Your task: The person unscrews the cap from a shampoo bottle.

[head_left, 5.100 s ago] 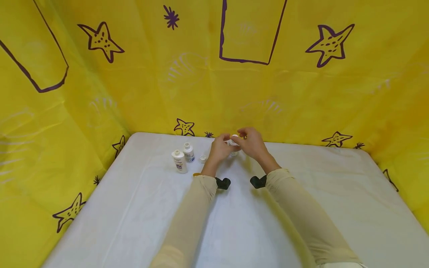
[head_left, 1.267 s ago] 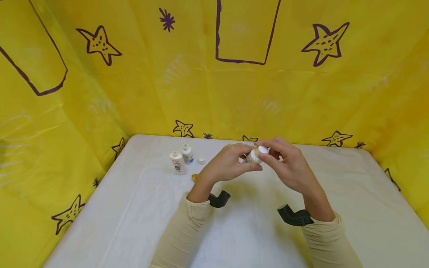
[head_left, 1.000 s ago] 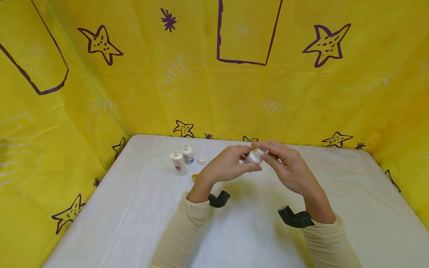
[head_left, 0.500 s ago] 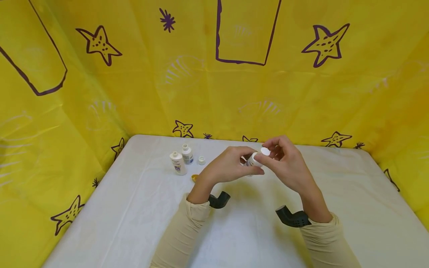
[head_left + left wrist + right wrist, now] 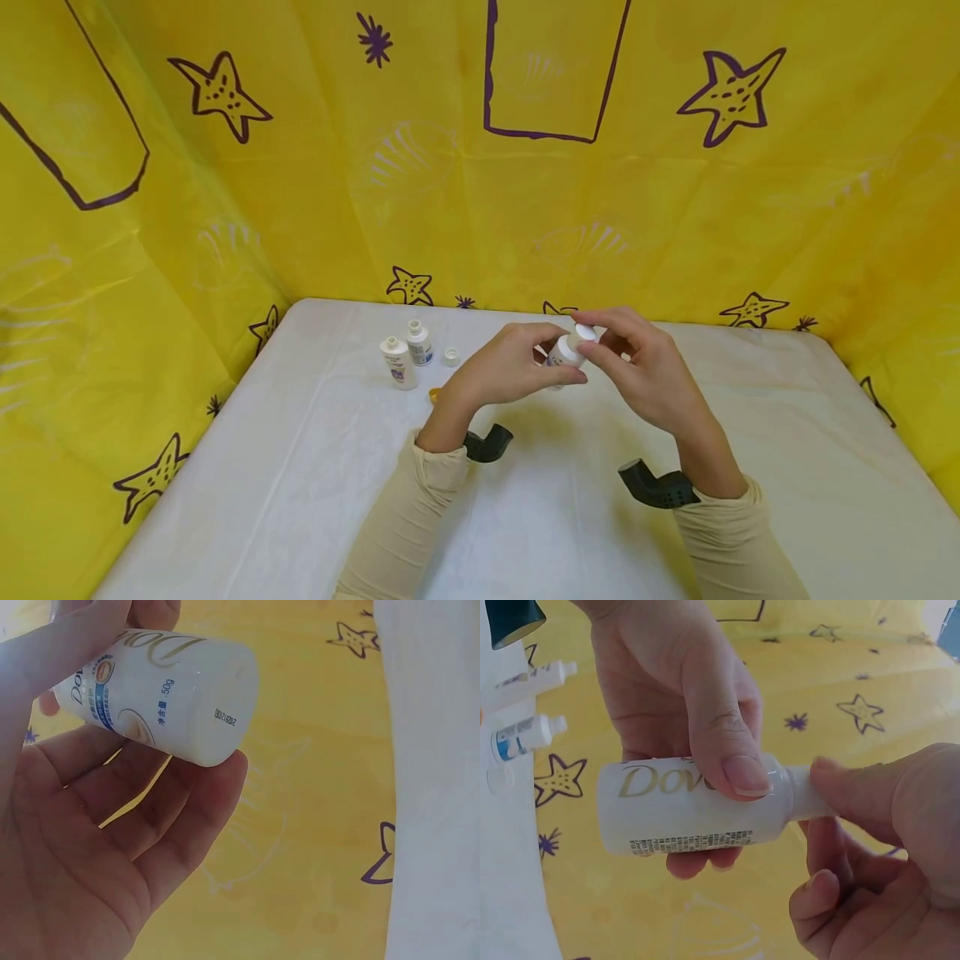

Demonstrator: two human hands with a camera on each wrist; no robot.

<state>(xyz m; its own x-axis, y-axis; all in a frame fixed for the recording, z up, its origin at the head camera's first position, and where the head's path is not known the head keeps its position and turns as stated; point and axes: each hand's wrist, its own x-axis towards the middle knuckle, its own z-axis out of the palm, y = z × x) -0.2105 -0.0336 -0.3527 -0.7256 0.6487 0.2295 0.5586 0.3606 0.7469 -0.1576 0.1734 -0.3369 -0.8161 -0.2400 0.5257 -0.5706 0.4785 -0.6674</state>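
In the head view my left hand [image 5: 498, 367] grips a small white Dove bottle [image 5: 562, 353] above the table, tilted with its top toward the right. My right hand [image 5: 645, 371] pinches the bottle's white cap [image 5: 586, 332] between thumb and fingers. The right wrist view has the bottle [image 5: 682, 806] lying nearly level, the left thumb across its gold lettering, and the cap [image 5: 804, 793] on its neck. From the left wrist the bottle's base [image 5: 229, 705] shows, with a printed date; the left fingers support it from below.
Two uncapped white bottles, one at the front [image 5: 398, 363] and one behind [image 5: 419, 342], stand at the table's left. Beside them lie a white cap [image 5: 451, 357] and an orange cap [image 5: 434, 395], partly behind the left wrist. A yellow patterned cloth [image 5: 465, 208] walls the table.
Since the earliest frame, both hands have brought the bottle nearer and to the right from the table's back edge. Half a second ago the right fingers were spread wider; now they close round the cap again.
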